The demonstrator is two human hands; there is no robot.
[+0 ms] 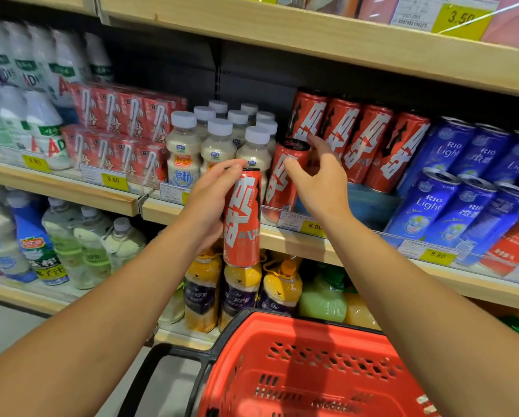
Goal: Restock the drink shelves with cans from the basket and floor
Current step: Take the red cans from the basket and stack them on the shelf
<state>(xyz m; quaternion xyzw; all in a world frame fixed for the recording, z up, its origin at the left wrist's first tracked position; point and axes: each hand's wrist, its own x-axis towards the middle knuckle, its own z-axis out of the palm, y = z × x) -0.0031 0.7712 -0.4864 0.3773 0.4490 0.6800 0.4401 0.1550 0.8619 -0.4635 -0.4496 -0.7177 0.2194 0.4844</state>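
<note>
My left hand (210,200) grips a tall red can (242,218) with white lettering, held upright in front of the middle shelf's edge (294,239). My right hand (318,176) is open, fingers spread, just right of another red can (285,179) standing at the shelf front; whether it touches that can I cannot tell. Behind it stands a row of several matching red cans (357,139). The red shopping basket (312,368) sits below my arms, its inside showing no cans.
Blue Rio Light cans (462,188) fill the shelf to the right. White-capped milky bottles (219,142) and red drink cartons (122,130) stand to the left. Yellow and green bottles (282,290) line the lower shelf. The upper shelf board (312,34) overhangs.
</note>
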